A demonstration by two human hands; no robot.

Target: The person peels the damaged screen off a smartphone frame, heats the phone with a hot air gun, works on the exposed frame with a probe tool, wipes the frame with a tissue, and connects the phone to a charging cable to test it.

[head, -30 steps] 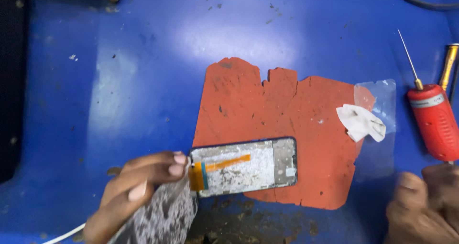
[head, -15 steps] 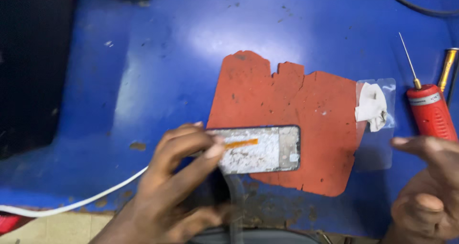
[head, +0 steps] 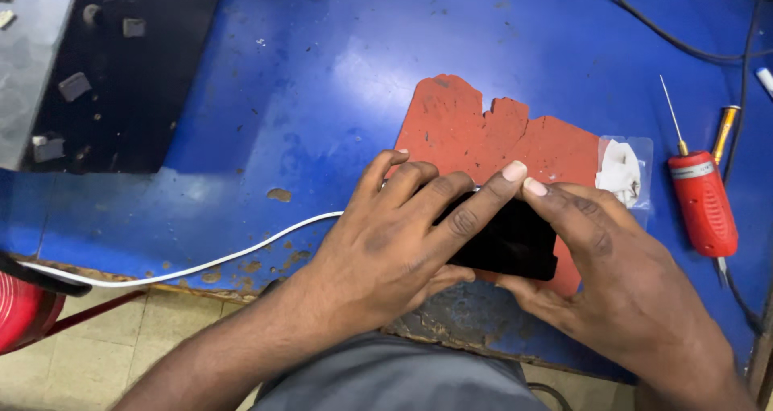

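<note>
Where it lies on the red mat, the black phone shows a dark, glossy face, mostly covered. Left hand grips its near-left edge, fingers curled over. Right hand clasps its right end.

A black phone screen lies flat on the ragged red mat near the front edge of the blue table. It is a dark, glossy rectangle with no picture lit on it, and most of it is covered by 2 hands. The left hand presses over its left part, the right hand grips its right end. Just beyond the mat's right edge lies 1 small clear plastic packet, rectangular, holding something white and crumpled.
</note>
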